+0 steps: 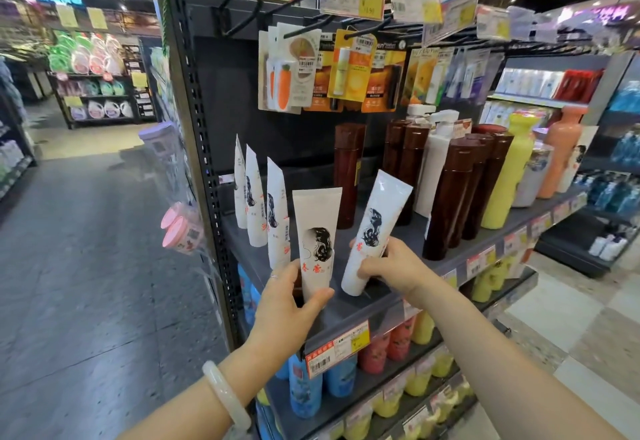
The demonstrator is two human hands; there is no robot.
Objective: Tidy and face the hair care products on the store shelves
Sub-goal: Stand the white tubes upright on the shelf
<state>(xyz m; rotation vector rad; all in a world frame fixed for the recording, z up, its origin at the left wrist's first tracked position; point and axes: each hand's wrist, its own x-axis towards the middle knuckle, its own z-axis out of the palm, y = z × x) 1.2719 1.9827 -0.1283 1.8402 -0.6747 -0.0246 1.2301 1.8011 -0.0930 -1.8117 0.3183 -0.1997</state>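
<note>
Head view: at centre frame a person works the grey shelf [349, 304] of an end display, a white tube in each hand. The left hand [289, 295], lower centre, curls thumb and fingers round the base of the left tube [317, 231], which stands upright with its printed portrait facing out. The right hand [391, 263], just right of it, pinches the lower part of the right tube [372, 228], which leans to the upper right with its cap end near the shelf.

Three more tubes [256, 204] stand in a row behind, toward the left of the shelf, turned side-on. Brown bottles [450, 197] crowd the right centre, with yellow [505, 179] and orange [561, 152] bottles beyond. Carded items [311, 72] hang from pegs at upper centre.

To finish well, the right tube likely needs standing straight on its cap, portrait forward, level with its neighbour at the shelf's front edge; the rear tubes look due for the same turn.
</note>
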